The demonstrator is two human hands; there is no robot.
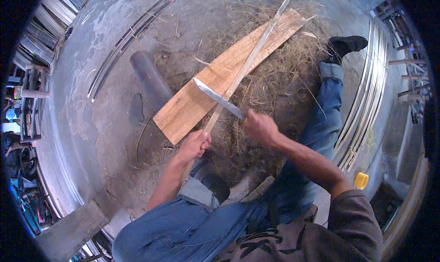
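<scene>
My left hand [195,144] is closed round the near end of a long, thin bamboo-like strip [250,59]. The strip slants away up and to the right, over a wide wooden board [197,106]. In my right hand [261,128] is the handle of a knife [217,97], its fingers wrapped round it. The long blade points up and left and lies across the strip, a little beyond my left hand. Whether the edge bites into the strip cannot be made out. The handle is mostly hidden by my fingers.
Curled shavings [293,74] litter the floor around the board. A dark cylinder [150,76] lies beside it on the left. Long pale strips [366,92] rest on the floor at the right, past my outstretched leg [327,101]. Two dark curved strips [126,40] lie far left.
</scene>
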